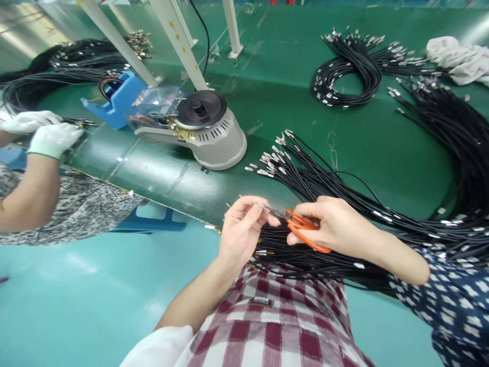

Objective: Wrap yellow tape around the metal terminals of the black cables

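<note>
My right hand point(336, 221) grips a pair of small orange-handled scissors point(313, 243), its fingers wrapped around the handles. The blades point left and their tips meet the fingertips of my left hand point(242, 229). That hand is closed in a pinch; whatever lies between thumb and finger is too small to make out. Beneath both hands, black cables point(298, 260) with metal ends lie along the table edge and across my lap. Just beyond, a fanned bunch of black cables point(305, 178) spreads its silver connector ends toward the upper left.
A grey round machine point(219, 142) with a black disc stands left of centre beside a blue tape dispenser point(124, 99). Coiled cables point(344, 84) and a white cloth point(458, 58) lie at the far right. At left, a co-worker's gloved hands point(53, 135) rest near more cables point(80, 61).
</note>
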Available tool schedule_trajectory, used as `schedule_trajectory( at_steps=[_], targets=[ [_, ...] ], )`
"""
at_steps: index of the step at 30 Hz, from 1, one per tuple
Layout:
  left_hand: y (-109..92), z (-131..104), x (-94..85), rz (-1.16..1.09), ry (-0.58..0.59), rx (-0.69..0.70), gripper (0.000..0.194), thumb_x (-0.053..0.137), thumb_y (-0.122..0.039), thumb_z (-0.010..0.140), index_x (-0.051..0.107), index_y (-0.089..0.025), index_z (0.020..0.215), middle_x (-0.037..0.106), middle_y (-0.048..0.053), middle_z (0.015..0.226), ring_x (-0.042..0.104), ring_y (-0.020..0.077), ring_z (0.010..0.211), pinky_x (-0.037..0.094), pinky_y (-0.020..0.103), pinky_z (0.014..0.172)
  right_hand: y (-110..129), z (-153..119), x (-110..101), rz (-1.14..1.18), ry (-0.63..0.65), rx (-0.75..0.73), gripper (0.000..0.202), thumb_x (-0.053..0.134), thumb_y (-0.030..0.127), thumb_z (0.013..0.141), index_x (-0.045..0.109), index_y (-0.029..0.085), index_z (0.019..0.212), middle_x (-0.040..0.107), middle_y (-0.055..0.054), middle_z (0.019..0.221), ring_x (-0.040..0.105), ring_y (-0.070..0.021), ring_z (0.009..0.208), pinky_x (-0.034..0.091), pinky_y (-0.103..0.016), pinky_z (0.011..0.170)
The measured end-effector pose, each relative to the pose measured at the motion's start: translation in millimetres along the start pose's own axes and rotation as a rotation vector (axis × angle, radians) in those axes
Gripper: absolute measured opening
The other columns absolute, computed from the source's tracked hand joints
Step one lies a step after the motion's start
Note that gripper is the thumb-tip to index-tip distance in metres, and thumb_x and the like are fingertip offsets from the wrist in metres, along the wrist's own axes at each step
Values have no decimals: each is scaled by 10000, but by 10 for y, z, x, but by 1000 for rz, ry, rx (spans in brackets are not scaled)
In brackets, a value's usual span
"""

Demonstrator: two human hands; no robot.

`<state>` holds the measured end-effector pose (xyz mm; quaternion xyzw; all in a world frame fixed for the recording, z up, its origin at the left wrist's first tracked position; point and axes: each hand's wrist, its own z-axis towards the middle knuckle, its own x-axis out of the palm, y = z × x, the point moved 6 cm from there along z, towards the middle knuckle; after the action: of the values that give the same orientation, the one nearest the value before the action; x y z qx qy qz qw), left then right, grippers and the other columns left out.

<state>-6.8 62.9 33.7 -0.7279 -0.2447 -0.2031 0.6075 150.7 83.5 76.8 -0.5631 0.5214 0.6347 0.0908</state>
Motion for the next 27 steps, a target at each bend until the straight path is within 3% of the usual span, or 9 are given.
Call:
schedule_trajectory(
  at_steps=[11,16,20,27],
  targets=[
    [6,-7,-28,36,-43,-4,184,825,-315,729,697,-189,768,697,-23,710,675,111,550,561,237,601,109,-14,-103,-195,-139,-101,483,564,640,869,623,215,644,569,26,477,422,-131,477,318,-287,622],
    [13,-20,-20,43,-9,-4,158,803,-312,761,712,-188,798,701,-18,684,680,109,543,558,218,594,54,16,-56,-204,-109,-77,439,653,641,801,642,227,657,576,32,481,467,-149,515,300,-274,586],
    [12,-19,-22,47,-15,-6,182,814,-332,746,713,-190,797,704,-15,666,682,121,540,564,230,591,10,3,-40,-108,-53,-42,429,585,636,857,656,240,707,589,27,506,503,-148,534,262,-261,520],
    [5,-16,-20,16,-21,1,155,820,-302,740,732,-190,800,711,-20,652,685,115,538,567,215,590,37,-34,-95,-98,-79,-52,431,586,592,865,605,216,657,546,28,474,486,-130,512,306,-253,569]
  ],
)
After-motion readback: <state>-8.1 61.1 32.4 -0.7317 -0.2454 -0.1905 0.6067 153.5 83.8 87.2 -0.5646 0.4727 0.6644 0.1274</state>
